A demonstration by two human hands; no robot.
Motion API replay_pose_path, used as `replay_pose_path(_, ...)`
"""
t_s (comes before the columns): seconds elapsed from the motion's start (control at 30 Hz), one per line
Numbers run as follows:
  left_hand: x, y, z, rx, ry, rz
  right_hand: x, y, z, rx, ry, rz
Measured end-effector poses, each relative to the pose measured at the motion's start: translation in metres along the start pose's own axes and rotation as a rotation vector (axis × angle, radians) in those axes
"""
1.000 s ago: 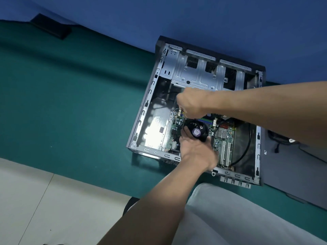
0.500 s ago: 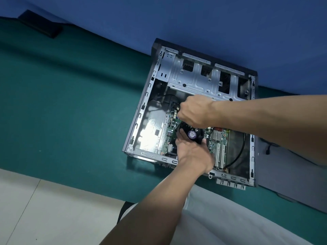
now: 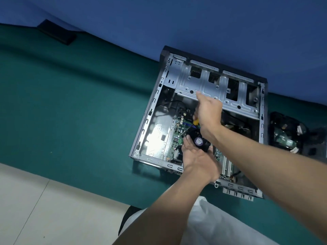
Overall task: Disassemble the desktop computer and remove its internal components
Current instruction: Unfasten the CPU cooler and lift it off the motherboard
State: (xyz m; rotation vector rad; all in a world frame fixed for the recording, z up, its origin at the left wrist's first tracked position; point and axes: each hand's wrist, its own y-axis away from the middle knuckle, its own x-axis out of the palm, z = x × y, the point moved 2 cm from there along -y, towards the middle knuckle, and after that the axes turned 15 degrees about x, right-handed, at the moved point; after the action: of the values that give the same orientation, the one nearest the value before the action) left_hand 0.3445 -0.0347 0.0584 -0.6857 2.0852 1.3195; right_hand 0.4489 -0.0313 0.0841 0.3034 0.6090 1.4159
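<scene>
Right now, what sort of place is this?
Probably a makeshift computer teardown bench: an opened desktop case lies on a green-covered table against a blue backdrop, with loose parts piled beside it.

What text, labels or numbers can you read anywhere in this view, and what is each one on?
Nothing reads clearly.
Round sticker on the fan held by the left hand: printed, but too blurred to read.
Circuit board: markings too small to read.
Case floor: stamped marks, washed out by glare.
Screwdriver in the right hand: no text visible.
</scene>
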Motion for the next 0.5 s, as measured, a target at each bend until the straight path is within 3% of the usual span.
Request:
replay_pose_path(0.07, 0.001, 0.001, 0.001, -0.009, 0.035, 0.013, -0.001, -0.005, -0.005, 0.067, -0.199, -0.012)
replay_pose_path(0.13, 0.001, 0.000, 0.000, -0.022, 0.064, 0.014, -0.003, -0.013, -0.007, 0.061, -0.247, 0.094)
replay_pose_path(0.23, 0.000, -0.002, -0.002, -0.031, 0.083, 0.005, -0.003, -0.025, 0.001, -0.009, 0.012, 0.462)
replay_pose_path(0.3, 0.000, -0.003, -0.004, -0.029, 0.083, 0.020, -0.006, -0.028, 0.009, 0.008, 0.172, 0.549)
replay_pose_path(0.43, 0.000, -0.004, -0.002, -0.038, 0.066, 0.024, -0.011, -0.022, 0.018, -0.355, 1.037, 0.158)
replay_pose_path(0.5, 0.000, -0.004, -0.003, -0.042, 0.063, 0.011, -0.014, -0.015, 0.025, -0.256, 1.356, 0.141)
